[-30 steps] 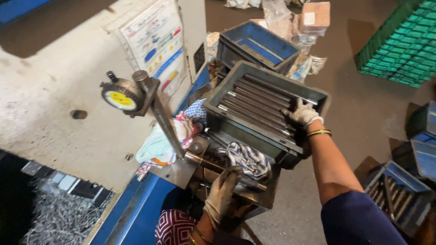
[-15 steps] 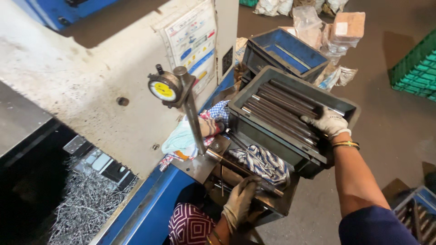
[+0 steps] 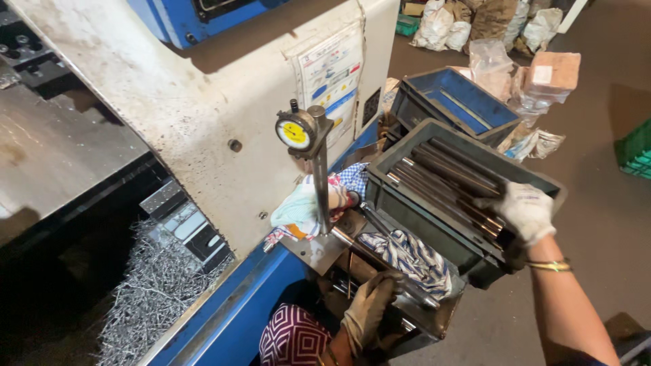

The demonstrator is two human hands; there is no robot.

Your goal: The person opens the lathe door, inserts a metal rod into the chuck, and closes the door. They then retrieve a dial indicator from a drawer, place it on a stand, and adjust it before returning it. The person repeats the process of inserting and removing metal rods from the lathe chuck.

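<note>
My right hand [image 3: 523, 211], in a white work glove, grips the near rim of a dark grey plastic crate [image 3: 434, 220] that holds several long metal rods [image 3: 451, 177]. My left hand [image 3: 368, 306], in a soiled glove, rests lower down on the edge of a metal tray [image 3: 424, 318], next to a blue-and-white striped rag [image 3: 407, 257]. A long steel rod [image 3: 380, 254] lies across that tray. A dial gauge with a yellow face [image 3: 296, 133] stands on an upright post [image 3: 320, 183] just left of the crate.
A big white and blue machine [image 3: 203, 108] fills the left side, with a heap of metal shavings [image 3: 159, 291] below it. Cloths [image 3: 302, 207] lie at the post's foot. Behind stand a blue crate [image 3: 454, 102], sacks, a cardboard box [image 3: 553, 71] and a green crate [image 3: 634, 149].
The view has swung left and down toward the machine. My right hand stays on the crate of rods and my left hand stays low by the tray.
</note>
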